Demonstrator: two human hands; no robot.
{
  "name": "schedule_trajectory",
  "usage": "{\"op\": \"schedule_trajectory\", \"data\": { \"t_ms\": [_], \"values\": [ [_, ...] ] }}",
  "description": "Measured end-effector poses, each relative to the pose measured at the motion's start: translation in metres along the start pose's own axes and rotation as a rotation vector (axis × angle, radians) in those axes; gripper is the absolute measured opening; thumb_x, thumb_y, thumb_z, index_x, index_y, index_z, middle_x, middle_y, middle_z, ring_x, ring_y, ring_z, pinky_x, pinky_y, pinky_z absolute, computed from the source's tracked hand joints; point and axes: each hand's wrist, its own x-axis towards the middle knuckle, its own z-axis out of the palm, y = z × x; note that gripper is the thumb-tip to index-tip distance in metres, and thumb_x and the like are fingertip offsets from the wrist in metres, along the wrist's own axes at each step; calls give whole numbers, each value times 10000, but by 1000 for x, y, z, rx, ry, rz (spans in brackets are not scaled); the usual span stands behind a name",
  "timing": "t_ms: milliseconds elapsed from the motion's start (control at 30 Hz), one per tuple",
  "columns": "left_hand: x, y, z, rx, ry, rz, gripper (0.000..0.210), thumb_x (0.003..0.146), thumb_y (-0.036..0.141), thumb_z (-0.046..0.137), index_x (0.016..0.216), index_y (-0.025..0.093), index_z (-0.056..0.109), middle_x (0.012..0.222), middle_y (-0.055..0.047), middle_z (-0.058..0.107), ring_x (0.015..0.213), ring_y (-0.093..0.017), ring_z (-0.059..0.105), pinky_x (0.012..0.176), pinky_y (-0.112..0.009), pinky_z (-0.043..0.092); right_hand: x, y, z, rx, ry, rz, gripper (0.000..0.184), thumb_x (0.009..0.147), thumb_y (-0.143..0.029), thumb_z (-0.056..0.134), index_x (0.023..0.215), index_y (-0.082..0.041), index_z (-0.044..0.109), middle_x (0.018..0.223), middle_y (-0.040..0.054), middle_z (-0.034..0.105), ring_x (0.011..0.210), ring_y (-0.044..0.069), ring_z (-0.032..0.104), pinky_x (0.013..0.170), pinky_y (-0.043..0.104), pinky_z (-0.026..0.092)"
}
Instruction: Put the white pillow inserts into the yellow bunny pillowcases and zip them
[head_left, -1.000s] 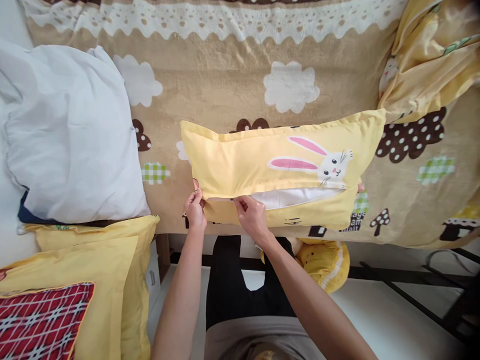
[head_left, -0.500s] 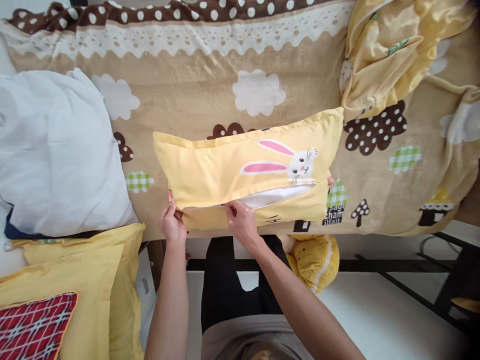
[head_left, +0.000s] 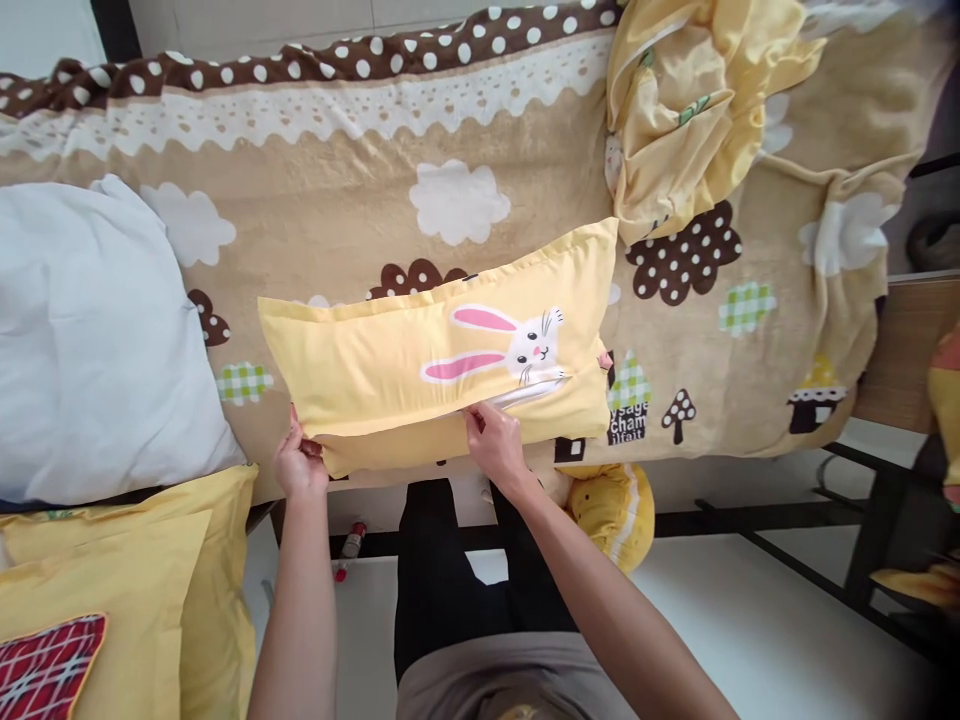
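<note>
Cushion [head_left: 367, 365] on the blanket [head_left: 322, 220], pillow [head_left: 97, 345] to its left, cloth [head_left: 675, 130] behind its right end

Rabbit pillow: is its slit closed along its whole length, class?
No, the rabbit pillow gapes beside the right hand, showing white inside.

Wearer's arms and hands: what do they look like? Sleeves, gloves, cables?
Left hand and right hand: no gloves. Left forearm and right forearm: bare, no sleeves in frame, no cables or markings visible. Also worn: grey-brown top, black trousers.
</note>
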Motion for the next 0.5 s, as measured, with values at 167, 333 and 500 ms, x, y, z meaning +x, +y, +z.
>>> {"op": "schedule_trajectory", "data": {
  "t_ms": [167, 333, 500],
  "values": [
    [0, 12, 4, 174, 70, 47, 171, 666, 261, 641, 661, 183, 488, 464, 110, 263, 418, -51, 232, 452, -204, 198, 6, 29, -35, -7, 108, 2, 213, 881, -256, 468, 685, -213, 539, 613, 27, 591, 536, 153, 515, 534, 270, 345],
    [-9, 11, 16, 408, 146, 193, 180, 693, 306, 637, 717, 194, 498, 609, 55, 445, 542, -99, 381, 554, -246, 337, 10, 54, -79, 26, 210, 37, 229, 891, -345, 533, 717, -209, 593, 639, 34, 646, 554, 156, 570, 545, 270, 404],
    [-82, -10, 57, 804, -174, 952, 438, 754, 412, 729, 1103, 180, 600, 1121, -109, 605, 1093, -262, 536, 989, -429, 408, 8, 59, -93, 43, 233, -23, 216, 898, -326, 547, 728, -208, 611, 659, 34, 666, 576, 156, 600, 560, 264, 430]
  ]
}}
